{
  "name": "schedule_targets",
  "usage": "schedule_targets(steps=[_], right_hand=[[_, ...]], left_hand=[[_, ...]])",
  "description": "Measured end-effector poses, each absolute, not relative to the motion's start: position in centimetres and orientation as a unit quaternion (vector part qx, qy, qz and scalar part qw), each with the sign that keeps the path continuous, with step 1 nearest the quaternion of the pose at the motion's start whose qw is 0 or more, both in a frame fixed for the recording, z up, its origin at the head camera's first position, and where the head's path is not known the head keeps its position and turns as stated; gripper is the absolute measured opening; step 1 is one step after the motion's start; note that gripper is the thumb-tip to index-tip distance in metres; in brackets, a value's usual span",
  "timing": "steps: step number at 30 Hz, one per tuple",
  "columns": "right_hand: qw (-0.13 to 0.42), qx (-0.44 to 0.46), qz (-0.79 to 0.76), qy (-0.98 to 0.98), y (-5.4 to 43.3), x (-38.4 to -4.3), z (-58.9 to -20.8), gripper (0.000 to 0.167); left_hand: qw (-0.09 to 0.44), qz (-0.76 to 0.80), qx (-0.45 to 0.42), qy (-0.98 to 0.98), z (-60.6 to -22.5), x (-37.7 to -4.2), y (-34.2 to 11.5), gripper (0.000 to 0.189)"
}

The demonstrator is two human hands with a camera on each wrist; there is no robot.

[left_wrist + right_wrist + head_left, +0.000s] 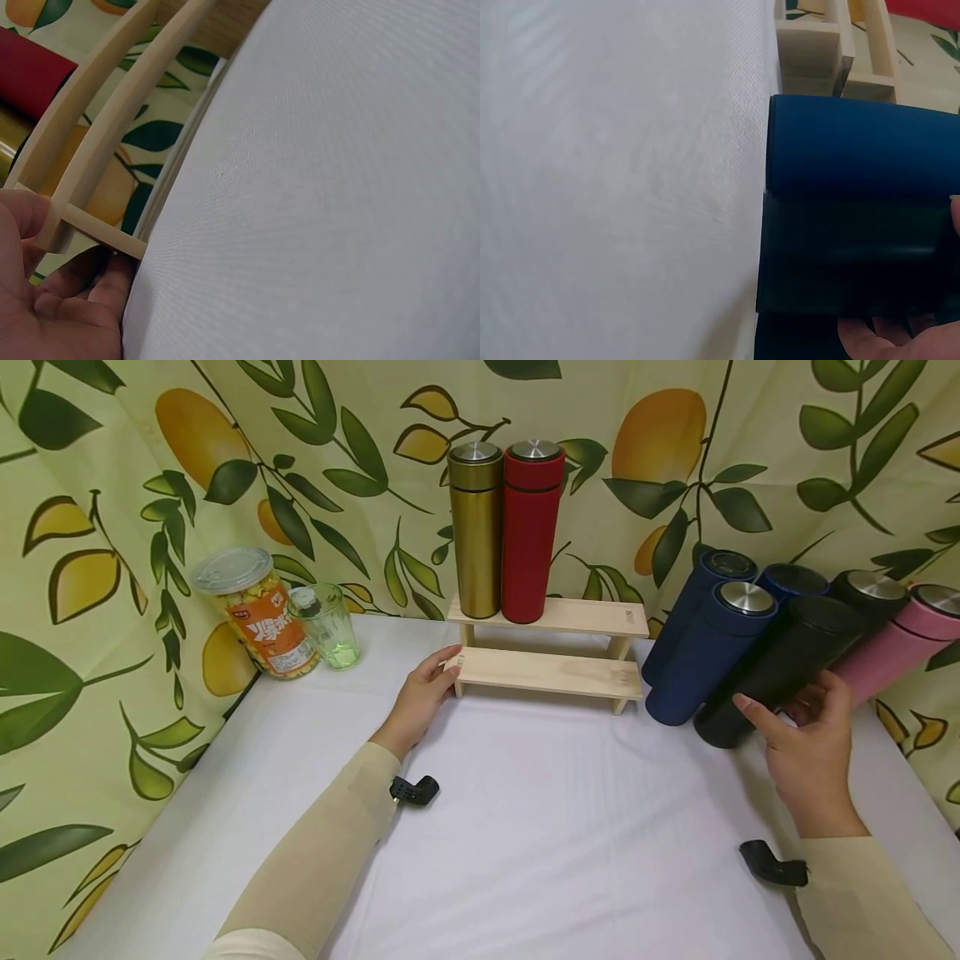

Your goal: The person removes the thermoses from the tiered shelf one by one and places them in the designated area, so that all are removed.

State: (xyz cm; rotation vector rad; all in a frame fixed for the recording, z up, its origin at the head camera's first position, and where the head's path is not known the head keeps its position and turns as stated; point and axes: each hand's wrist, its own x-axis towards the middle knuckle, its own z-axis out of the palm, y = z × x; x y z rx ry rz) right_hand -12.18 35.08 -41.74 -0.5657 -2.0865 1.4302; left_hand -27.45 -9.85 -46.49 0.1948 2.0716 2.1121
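Note:
My left hand holds the left end of the lower step of a small two-step wooden rack. In the left wrist view the thumb lies at the step's end, with the fingers curled beside the rack's leg. A gold thermos and a red thermos stand side by side on the upper step. On the right, my right hand grips a black thermos low on its body, thumb on one side and fingers on the other. Right beside it stands a blue thermos.
More thermoses crowd behind the black one, including another blue one and a pink one. At the back left stand a snack jar and a green-tinted glass. A patterned curtain borders the white tabletop.

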Motion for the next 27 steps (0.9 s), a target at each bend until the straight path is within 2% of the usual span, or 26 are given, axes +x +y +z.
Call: schedule_targets(steps=[27], right_hand=[[0.255,-0.21,0.541,-0.773,34.54,-12.79,-41.68,0.082]], left_hand=[[0.09,0.709,0.061,0.697,-46.05,-27.19,-9.69,0.045]])
